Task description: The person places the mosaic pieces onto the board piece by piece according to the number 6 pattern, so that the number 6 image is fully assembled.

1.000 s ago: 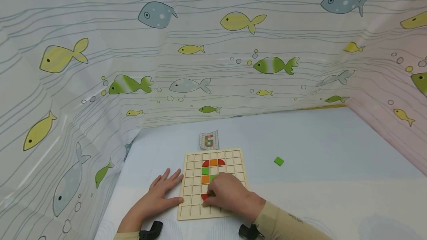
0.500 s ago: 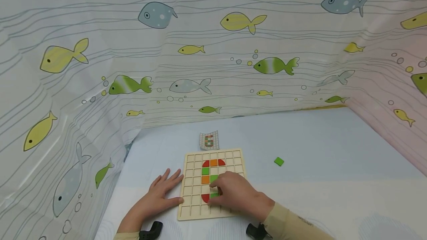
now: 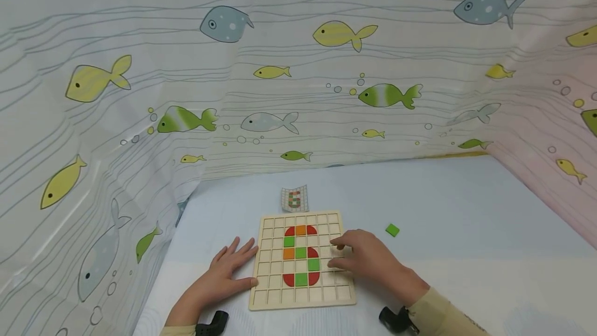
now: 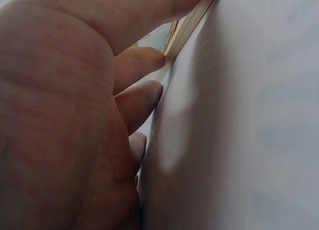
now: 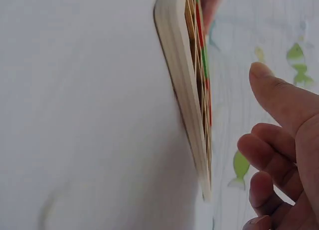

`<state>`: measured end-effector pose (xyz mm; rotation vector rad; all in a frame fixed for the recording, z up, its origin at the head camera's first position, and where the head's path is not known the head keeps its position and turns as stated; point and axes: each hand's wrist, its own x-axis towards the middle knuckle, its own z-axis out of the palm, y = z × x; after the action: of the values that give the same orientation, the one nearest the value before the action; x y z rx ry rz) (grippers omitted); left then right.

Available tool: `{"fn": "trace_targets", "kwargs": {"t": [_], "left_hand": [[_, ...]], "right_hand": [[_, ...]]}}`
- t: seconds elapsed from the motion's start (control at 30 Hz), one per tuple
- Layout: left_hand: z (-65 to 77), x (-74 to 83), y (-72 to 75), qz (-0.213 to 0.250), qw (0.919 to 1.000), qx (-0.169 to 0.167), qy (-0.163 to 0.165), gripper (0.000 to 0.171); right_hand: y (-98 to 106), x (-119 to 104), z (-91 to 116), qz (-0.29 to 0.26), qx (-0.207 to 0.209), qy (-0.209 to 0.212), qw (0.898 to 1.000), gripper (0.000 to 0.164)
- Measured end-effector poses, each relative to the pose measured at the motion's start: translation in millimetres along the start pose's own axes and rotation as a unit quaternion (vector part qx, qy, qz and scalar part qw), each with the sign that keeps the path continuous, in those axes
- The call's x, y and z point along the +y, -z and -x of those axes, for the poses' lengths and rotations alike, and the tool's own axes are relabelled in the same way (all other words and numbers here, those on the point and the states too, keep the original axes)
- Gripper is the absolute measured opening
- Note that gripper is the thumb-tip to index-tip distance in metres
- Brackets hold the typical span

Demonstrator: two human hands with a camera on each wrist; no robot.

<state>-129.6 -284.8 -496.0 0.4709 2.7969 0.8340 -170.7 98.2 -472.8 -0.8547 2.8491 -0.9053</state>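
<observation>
A square wooden grid board (image 3: 272, 297) lies on the table, with green and orange square tiles and red rounded corner tiles in its cells. One green tile (image 3: 300, 253) sits mid-pattern beside an orange tile (image 3: 289, 253). My left hand (image 3: 228, 275) rests on the table, fingers spread, its thumb and fingertips touching the board's left edge; the left wrist view shows them against that edge. Over the board's right side hovers my right hand (image 3: 370, 259), thumb and fingers apart. In the right wrist view nothing lies between its fingers (image 5: 264, 150).
A loose green tile (image 3: 392, 230) lies on the table right of the board. Behind the board is a small slightly curled card (image 3: 294, 199) with a printed coloured grid pattern. A fish-printed sheet (image 3: 322, 113) rises behind and at both sides of the table.
My right hand has moved right, off the tiles, uncovering the red and green ones in the pattern's right column. The left hand stays at the board's edge. The head view has shifted slightly.
</observation>
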Motion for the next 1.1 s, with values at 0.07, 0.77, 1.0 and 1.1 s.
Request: {"fn": "trace_targets", "kwargs": {"t": [0.07, 0.77, 1.0, 1.1], "left_hand": [[-0.1, 0.9, 0.1, -0.002, 1.0, 0.001, 0.0, 0.083], [-1.4, 2.3, 0.2, -0.002, 1.0, 0.001, -0.005, 0.082], [-1.3, 0.8, 0.1, -0.001, 1.0, -0.001, -0.007, 0.083], [-1.5, 0.0, -0.2, -0.002, 1.0, -0.001, -0.007, 0.083]], "right_hand": [[3.4, 10.0, 5.1, 0.002, 0.014, -0.014, 1.0, 0.05], [36.9, 87.7, 43.5, 0.003, 0.131, -0.083, 0.988, 0.055], [43.2, 102.2, 49.3, 0.0, 0.151, -0.109, 0.983, 0.05], [42.4, 108.5, 50.0, 0.006, 0.154, -0.115, 0.981, 0.049]]}}
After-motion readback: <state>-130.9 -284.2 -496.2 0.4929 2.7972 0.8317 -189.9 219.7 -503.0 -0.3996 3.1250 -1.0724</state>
